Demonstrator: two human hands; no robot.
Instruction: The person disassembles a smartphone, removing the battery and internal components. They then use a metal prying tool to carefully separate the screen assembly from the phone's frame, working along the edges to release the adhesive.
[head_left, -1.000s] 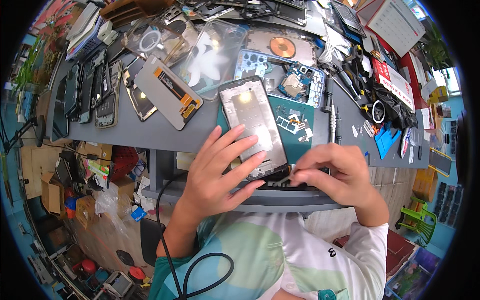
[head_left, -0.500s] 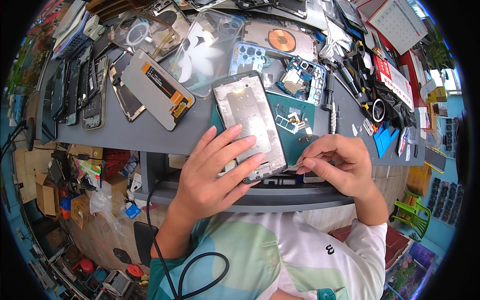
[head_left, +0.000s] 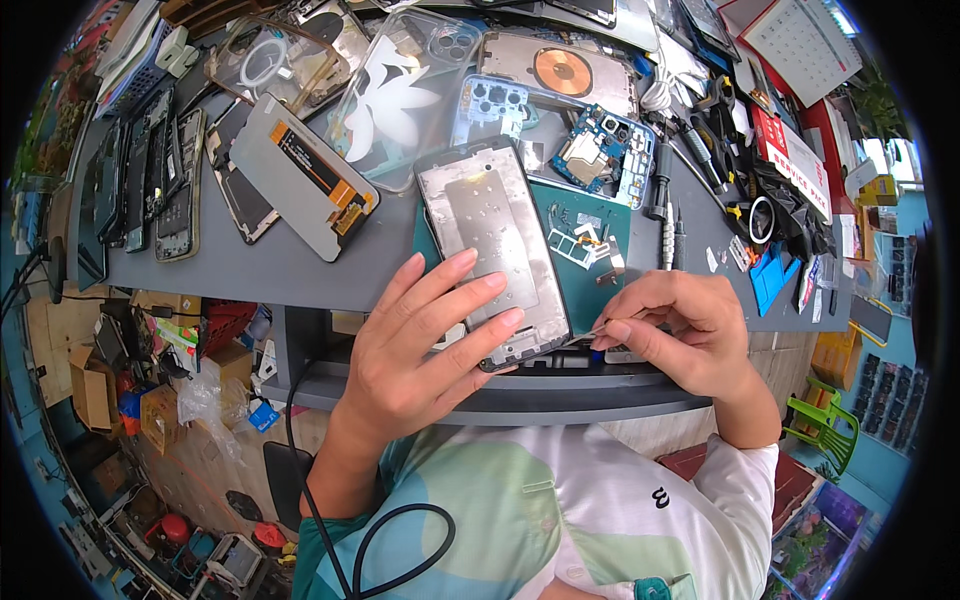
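The left hand (head_left: pixel 420 345) holds the phone frame (head_left: pixel 495 240) with fanned fingers (head_left: pixel 458 306) partly over the green mat (head_left: pixel 594 283) and should brace it firmly, while the right hand (head_left: pixel 690 330), pinching a slim tool (head_left: pixel 590 334) (tip indistinct), should work gently near its lower corner.

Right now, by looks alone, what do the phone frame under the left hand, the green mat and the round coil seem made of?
Phone frame: probably metal, satin silver, from its bright sheen, though coated plastic is possible.
Green mat: perhaps rubber or silicone, matte, showing little glare.
Round coil: likely copper, faintly shiny, given its orange colour.
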